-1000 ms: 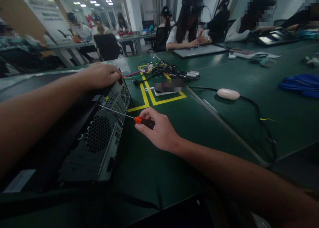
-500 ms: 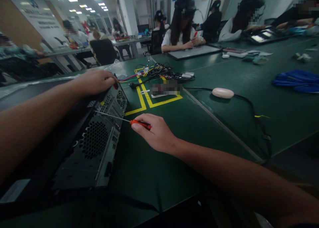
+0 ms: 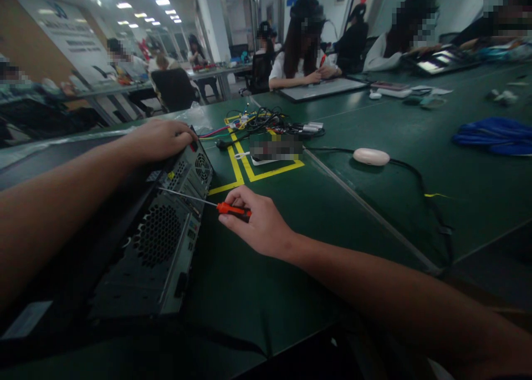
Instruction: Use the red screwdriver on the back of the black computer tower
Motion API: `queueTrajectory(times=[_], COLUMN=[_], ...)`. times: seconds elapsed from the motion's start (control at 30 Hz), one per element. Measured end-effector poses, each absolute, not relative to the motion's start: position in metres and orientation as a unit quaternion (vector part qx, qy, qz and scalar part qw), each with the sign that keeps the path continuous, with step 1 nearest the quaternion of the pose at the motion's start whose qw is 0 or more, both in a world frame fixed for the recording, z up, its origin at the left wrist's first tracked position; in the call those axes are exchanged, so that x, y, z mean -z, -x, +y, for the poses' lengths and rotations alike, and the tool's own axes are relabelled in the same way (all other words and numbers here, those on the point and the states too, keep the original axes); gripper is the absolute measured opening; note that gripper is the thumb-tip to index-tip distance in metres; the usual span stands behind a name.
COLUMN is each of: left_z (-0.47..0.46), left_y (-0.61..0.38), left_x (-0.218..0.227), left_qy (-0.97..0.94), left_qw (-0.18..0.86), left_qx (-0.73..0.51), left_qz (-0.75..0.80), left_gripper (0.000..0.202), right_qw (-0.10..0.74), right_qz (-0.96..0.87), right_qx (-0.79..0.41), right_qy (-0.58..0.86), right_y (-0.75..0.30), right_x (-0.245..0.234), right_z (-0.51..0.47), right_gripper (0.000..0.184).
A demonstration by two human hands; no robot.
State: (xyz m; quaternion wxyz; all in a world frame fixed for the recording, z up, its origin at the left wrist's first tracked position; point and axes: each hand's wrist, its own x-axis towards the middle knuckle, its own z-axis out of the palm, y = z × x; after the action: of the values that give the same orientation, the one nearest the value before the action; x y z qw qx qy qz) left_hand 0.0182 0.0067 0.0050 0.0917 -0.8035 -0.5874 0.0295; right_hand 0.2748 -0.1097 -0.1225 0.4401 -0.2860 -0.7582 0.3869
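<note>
A black computer case lies on its side at the left, its metal rear panel with honeycomb vents facing right. Along its top far corner rests my left hand, fingers bent over the edge and thumb near a red spot. My right hand is wrapped around the red and black handle of a screwdriver. The thin shaft runs left, and its tip meets the rear panel near the upper edge, above the large vent. Whether the tip sits in a screw is too small to tell.
Bundled cables lie beyond the case near yellow tape marks. A white oval piece sits on a black cord to the right. Further right is a blue cloth-like heap. Across the green table, other people work on flat panels.
The fingers of my right hand have shifted slightly on the screwdriver's handle, showing more of it. My left hand stays on the case, and the view has tilted a little.
</note>
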Motion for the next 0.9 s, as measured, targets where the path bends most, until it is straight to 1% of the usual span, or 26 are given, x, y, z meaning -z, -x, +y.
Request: queueTrajectory(times=[0.7, 0.9], left_z=[0.0079, 0.0110], left_y=[-0.0166, -0.0140], left_x=[-0.0045, -0.0028], left_qy=[0.803, 0.807], left_qw=[0.084, 0.089], left_qx=[-0.020, -0.023], left_qz=[-0.589, -0.584], left_gripper=[0.065, 0.066], right_qw=[0.430, 0.438], right_qz=[-0.763, -0.759], right_qx=[-0.392, -0.394], right_qy=[0.284, 0.277], right_y=[-0.2764, -0.2757], right_x=[0.1195, 0.1216], right_z=[-0.1117, -0.1110], right_gripper=[0.015, 0.015])
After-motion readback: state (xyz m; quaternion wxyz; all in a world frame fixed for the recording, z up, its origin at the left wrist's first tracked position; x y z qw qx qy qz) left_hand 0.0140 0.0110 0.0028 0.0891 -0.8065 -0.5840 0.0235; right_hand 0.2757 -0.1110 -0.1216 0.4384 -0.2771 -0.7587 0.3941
